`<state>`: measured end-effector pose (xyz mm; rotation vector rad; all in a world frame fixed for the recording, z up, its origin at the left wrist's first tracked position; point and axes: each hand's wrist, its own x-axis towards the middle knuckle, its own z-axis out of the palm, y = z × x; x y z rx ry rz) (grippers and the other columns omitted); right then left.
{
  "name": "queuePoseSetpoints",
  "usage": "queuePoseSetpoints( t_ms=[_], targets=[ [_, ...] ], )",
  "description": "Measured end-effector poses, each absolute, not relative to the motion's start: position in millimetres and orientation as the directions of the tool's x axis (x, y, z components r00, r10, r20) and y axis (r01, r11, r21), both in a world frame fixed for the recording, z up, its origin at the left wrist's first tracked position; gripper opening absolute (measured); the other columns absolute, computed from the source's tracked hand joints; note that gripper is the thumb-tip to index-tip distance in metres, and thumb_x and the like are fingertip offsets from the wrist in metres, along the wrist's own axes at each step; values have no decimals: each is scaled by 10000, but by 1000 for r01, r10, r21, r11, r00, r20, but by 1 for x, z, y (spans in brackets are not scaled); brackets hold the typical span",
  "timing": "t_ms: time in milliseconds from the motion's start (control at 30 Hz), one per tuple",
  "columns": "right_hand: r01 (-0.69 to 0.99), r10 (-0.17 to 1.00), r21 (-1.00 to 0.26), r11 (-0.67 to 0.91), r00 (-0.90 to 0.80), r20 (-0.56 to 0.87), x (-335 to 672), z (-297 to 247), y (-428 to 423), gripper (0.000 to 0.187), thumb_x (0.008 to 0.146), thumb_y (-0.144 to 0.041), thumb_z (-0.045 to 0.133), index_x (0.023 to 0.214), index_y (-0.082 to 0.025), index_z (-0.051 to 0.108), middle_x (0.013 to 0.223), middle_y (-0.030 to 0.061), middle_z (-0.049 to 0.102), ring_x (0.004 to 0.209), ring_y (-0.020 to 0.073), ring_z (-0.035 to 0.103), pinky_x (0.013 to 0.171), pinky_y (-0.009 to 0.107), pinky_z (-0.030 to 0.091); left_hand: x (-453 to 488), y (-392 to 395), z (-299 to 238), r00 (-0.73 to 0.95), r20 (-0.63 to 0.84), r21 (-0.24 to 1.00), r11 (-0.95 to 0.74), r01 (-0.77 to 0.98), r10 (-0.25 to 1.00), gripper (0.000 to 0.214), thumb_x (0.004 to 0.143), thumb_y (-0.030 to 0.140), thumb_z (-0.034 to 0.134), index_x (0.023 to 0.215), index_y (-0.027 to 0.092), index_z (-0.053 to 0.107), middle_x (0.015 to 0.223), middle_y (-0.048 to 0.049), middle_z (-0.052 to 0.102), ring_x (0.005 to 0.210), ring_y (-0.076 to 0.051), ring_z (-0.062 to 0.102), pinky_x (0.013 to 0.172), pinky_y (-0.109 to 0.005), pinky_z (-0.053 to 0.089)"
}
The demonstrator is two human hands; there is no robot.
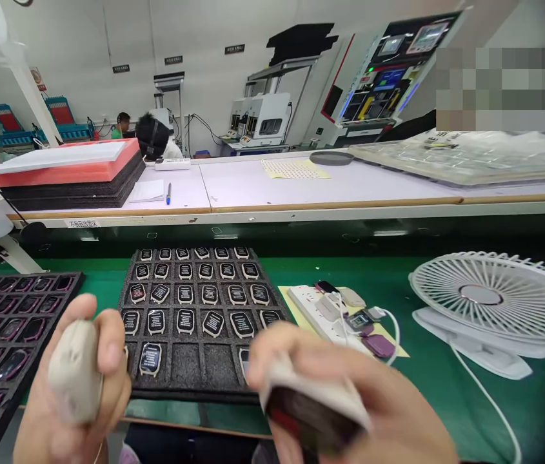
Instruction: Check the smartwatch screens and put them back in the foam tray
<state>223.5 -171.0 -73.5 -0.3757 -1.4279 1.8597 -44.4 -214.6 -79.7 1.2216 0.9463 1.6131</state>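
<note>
My left hand (71, 386) is closed around a pale beige rounded object (73, 370), held near the bottom left. My right hand (349, 399) is closed on a small dark-screened watch body with a light case (311, 406), blurred by motion. Just beyond both hands lies a black foam tray (189, 370) with rows of several similar watch bodies in its pockets; a few front pockets hold none. A second black tray (11, 322) with dark watch bodies lies at the left.
A white desk fan (489, 299) stands at the right, its cable trailing forward. A white power strip (320, 309) with chargers sits on a yellow sheet. Behind is a raised white shelf (301, 187) with stacked foam sheets, a pen and paper. People sit far back.
</note>
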Motion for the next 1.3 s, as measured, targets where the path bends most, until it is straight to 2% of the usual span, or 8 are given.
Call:
queuePoseSetpoints(
  t_ms=[67, 167, 267, 467, 633, 767, 1000, 1300],
  targets=[
    [-496, 804, -867, -41, -531, 266, 214, -71, -143, 454, 804, -314, 821, 1224, -407, 678, 1157, 59, 712, 648, 157, 703, 672, 336, 593, -39, -200, -65, -186, 360, 880, -399, -258, 914, 594, 683, 471, 848, 1238, 426, 640, 830, 12, 604, 378, -9, 353, 324, -160, 346],
    [-493, 854, -855, -157, -502, 133, 196, -74, -100, 470, 801, -272, 812, 1243, -292, 655, 1159, 91, 724, 810, 184, 725, 779, 346, 580, -32, -170, -62, -227, 316, 889, -371, -267, 921, 588, 685, 250, 871, 1226, 328, 654, 879, -6, 659, 579, -55, 541, 482, -134, 463],
    [-482, 835, -821, -307, -550, 11, 180, -87, -67, 353, 859, -321, 744, 1186, -225, 653, 1079, 102, 749, 805, 186, 732, 742, 313, 567, -28, -140, -72, -182, 225, 939, -263, -221, 957, 656, 685, 205, 851, 1290, 241, 601, 993, -47, 683, 761, -104, 604, 551, -142, 479],
    [-483, 813, -792, -373, -581, -28, 162, -99, -37, 194, 949, -306, 619, 1104, -197, 660, 965, 88, 751, 635, 133, 677, 630, 265, 531, -29, -110, -79, -106, 150, 957, -171, -234, 983, 641, 717, 238, 787, 1309, 190, 546, 922, -12, 654, 647, -92, 605, 600, -220, 500],
    [-502, 817, -823, -265, -571, 85, 153, -85, -24, 185, 953, -286, 603, 1113, -204, 647, 930, 90, 741, 689, 144, 665, 626, 263, 521, -31, -98, -62, -103, 159, 929, -184, -322, 982, 564, 736, 291, 757, 1251, 166, 564, 974, -40, 665, 627, -105, 641, 597, -242, 512],
    [-513, 811, -841, -170, -557, 176, 148, -68, -17, 160, 960, -315, 588, 1075, -209, 622, 906, 83, 745, 642, 140, 650, 621, 275, 521, -32, -87, -46, -107, 216, 921, -238, -308, 971, 634, 746, 316, 739, 1317, 146, 521, 831, -12, 655, 600, -134, 662, 578, -257, 533],
    [-503, 771, -864, 17, -544, 332, 146, -29, -14, 282, 888, -393, 664, 1100, -218, 601, 925, 51, 753, 629, 143, 672, 614, 274, 510, -35, -70, -18, -40, 366, 891, -363, -273, 930, 561, 761, 343, 704, 1265, 140, 567, 840, -27, 686, 599, -155, 698, 588, -283, 577],
    [-462, 680, -817, 345, -477, 557, 149, 20, -11, 486, 685, -146, 699, 1149, -236, 586, 1018, 26, 724, 698, 140, 672, 727, 333, 551, -30, -63, 24, -28, 581, 799, -577, -172, 813, 552, 692, 123, 662, 1234, 218, 609, 972, -5, 689, 681, -122, 716, 718, -285, 618]
  ],
)
